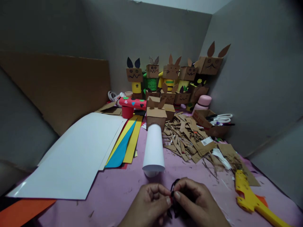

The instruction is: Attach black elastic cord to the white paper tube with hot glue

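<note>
Both hands at bottom center, fingertips nearly meeting. Left hand: thumb and index finger pinched on a small, thin black piece. Right hand: thumb and index finger clamped on the same piece from the other side. Fingers hide most of it; dark loop above and dark ends below look like part of it, can't be sure.

Lower right: yellow plastic glue gun lying on the pink tablecloth. Lower left corner: flat orange sheet, partly under the large white paper sheets that fill the left side.

Just beyond the hands, center: white paper tube, lying lengthwise, far end against a brown cardboard box head with pointed ears. Left of tube: yellow paper strips and a blue paper strip. Right of tube: heap of torn brown cardboard scraps.

Farther, center left: red cylinder with colored cutouts. Right of center: pink bottle. Upper center, back: row of cardboard box-headed figures with drawn faces, against the gray wall panel.
</note>
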### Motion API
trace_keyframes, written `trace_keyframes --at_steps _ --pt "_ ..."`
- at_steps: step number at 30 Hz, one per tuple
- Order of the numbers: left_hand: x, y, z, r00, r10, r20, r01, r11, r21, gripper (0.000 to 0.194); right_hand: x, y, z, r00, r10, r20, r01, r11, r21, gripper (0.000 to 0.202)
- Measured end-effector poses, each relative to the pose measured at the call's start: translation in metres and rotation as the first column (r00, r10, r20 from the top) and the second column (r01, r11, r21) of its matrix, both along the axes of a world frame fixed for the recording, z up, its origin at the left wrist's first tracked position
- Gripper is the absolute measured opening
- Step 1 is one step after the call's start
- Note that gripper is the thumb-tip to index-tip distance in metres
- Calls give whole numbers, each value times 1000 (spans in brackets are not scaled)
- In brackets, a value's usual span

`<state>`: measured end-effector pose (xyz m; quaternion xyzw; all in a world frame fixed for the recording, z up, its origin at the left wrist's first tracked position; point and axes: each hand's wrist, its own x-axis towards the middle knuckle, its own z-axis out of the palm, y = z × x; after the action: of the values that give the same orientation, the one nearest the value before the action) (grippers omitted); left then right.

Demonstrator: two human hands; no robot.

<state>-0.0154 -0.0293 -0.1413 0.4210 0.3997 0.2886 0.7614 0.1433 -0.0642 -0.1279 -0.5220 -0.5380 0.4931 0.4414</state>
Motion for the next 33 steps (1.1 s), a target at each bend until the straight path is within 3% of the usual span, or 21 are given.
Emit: trace_keyframes --at_steps 11,27,33 --pt "1 1 4 998 60 -25 -61 998 -19 37 0 -1 9 960 -126 -250 133 991 11 26" --pt "2 -1 7 997 67 -25 -67 998 -16 34 4 -1 3 965 -22 -260 15 999 -32 33" --pt "2 -1 1 999 29 -39 -27 999 33 32 0 -2 4 957 -80 -280 65 996 -62 36"
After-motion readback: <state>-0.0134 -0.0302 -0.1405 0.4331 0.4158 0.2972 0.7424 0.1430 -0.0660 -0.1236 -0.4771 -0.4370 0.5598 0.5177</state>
